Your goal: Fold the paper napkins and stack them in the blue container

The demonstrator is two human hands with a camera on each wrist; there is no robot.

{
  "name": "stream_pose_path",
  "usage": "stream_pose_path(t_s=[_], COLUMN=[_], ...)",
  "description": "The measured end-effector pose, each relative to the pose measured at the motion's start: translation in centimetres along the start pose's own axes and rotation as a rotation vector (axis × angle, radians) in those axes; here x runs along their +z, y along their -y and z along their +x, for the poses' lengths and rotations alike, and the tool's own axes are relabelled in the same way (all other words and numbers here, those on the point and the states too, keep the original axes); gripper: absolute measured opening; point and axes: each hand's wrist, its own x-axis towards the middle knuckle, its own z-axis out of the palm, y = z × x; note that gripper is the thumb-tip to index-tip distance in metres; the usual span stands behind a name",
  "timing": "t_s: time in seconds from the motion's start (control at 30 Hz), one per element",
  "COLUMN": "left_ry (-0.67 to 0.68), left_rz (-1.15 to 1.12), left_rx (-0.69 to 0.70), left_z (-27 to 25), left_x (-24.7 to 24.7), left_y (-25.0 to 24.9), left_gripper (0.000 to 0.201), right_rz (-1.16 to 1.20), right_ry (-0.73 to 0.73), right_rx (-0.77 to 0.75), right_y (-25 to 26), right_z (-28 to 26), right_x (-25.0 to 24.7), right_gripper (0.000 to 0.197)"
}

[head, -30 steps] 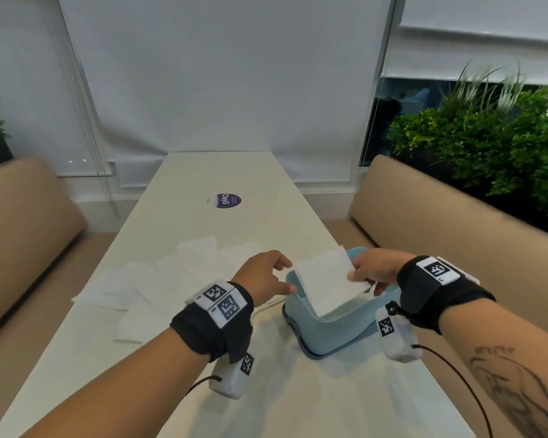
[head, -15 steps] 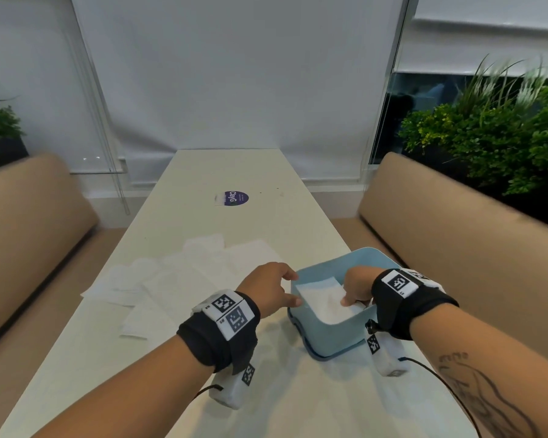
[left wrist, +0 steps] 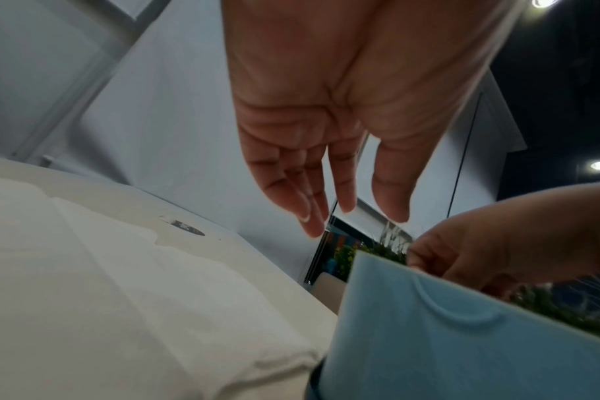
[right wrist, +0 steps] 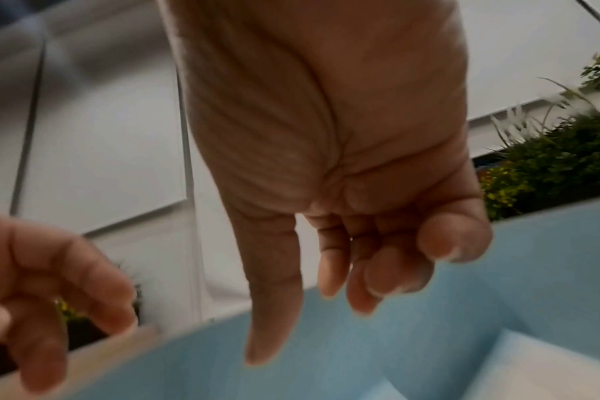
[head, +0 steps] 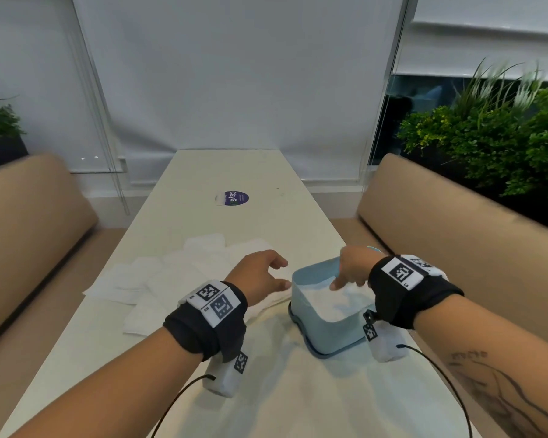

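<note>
The blue container (head: 329, 335) stands near the table's right edge with a folded white napkin (head: 340, 306) lying inside it. My right hand (head: 350, 273) hovers over the container's far side, fingers loosely curled and pointing down, holding nothing. In the right wrist view the right hand (right wrist: 346, 259) hangs above the container's inner wall (right wrist: 429, 319), and the folded napkin (right wrist: 552, 365) shows at the lower right. My left hand (head: 263, 275) is open just left of the container, above the loose napkins (head: 171, 279). In the left wrist view the left hand (left wrist: 329, 194) has straight fingers beside the container wall (left wrist: 463, 346).
Several unfolded napkins (left wrist: 120, 284) are spread over the left middle of the long white table (head: 298, 406). A round purple sticker (head: 236, 197) lies farther back. Tan benches (head: 456, 235) run along both sides, and plants (head: 494, 143) stand behind the right one.
My right hand lowered the folded napkin into the container, let it go and rose a little. My left hand came off the container's rim and opened.
</note>
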Motion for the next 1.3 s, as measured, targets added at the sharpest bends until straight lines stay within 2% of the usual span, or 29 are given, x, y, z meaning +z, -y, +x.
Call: stream_pose_path(t_s=[0.2,0.3,0.4,0.63,0.73,0.8,1.03,1.1,1.2,1.3], left_ry=[-0.109,-0.137,-0.145,-0.046,0.007,0.034,0.117,0.129,0.113,0.063], left_rz=[-0.019,-0.029,-0.036,0.002,0.032,0.029,0.019,0.027,0.038,-0.041], left_rx=[-0.078,-0.174,-0.282,-0.406,-0.426,-0.433,-0.418,-0.412,-0.387,-0.363], left_z=[-1.2,-2.3,-3.8,-6.4,-6.7,-6.7,-5.8,-5.6,-5.3,-5.2], left_x=[-5.2,-7.6,-9.1,-10.2,-10.1,-9.9,-9.1,-8.8,-8.5,-8.3], left_y=[3.2,5.6,8.4,13.1,14.0,14.4,15.0,15.3,15.5,15.6], left_gripper=[0.031,0.029,0.027,0.032,0.033,0.033,0.036,0.037,0.037,0.038], right_rz=[0.185,0.3,0.356,0.309,0.218,0.175,0.154,0.183,0.215,0.204], right_ry=[-0.077,-0.044,-0.008,0.145,0.164,0.152,0.164,0.19,0.211,0.2], right_rx=[-0.224,-0.34,-0.386,-0.264,-0.247,-0.245,-0.193,-0.174,-0.163,-0.162], right_y=[4.8,8.5,12.2,18.4,19.7,20.3,21.2,21.1,21.0,21.3], right_z=[-4.0,-5.2,-4.9,-1.0,-0.3,0.1,1.9,2.2,2.5,2.7], right_x=[-3.7,-3.9,-2.6,3.3,4.7,5.1,5.8,6.1,6.7,7.2], right_gripper=[0.032,0.029,0.028,0.032,0.049,0.052,0.044,0.033,0.024,0.027])
